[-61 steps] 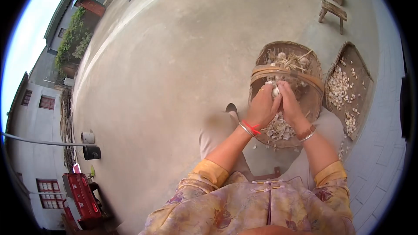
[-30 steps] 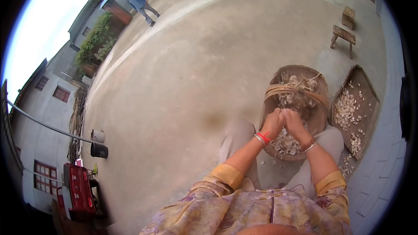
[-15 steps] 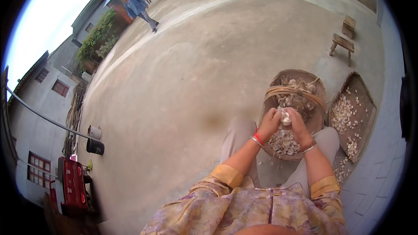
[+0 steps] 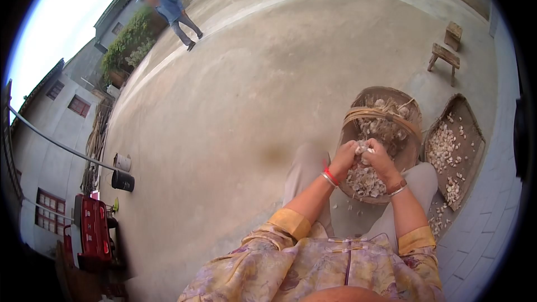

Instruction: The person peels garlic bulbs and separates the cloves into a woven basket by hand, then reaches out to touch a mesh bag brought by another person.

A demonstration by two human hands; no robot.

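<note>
Both hands meet over a woven basket [image 4: 348, 128] between my knees. Pinched between them is a garlic bulb [image 4: 363, 150], pale and partly covered by my fingers. My left hand [image 4: 345, 157], with a red band and a bangle at its wrist, is closed on the bulb's left side. From the right, my right hand [image 4: 380, 162] closes on it too. Garlic bulbs with dry stalks [image 4: 383, 114] fill the far part of the basket under its handle [image 4: 386, 114]. Loose papery skins [image 4: 366, 182] lie in the near part.
Right of the basket, a woven scoop tray [image 4: 469, 151] holds loose garlic cloves [image 4: 442, 148]; some lie on the ground beside it. Two small wooden stools [image 4: 446, 55] stand beyond. A person in blue [image 4: 170, 11] is across the yard. Buckets [image 4: 122, 180] and a red vehicle [image 4: 92, 232] are at left.
My hands have turned slightly around the garlic bulb, and the fingers cover it differently. The person in blue has stepped across the far yard. The view has shifted a little.
</note>
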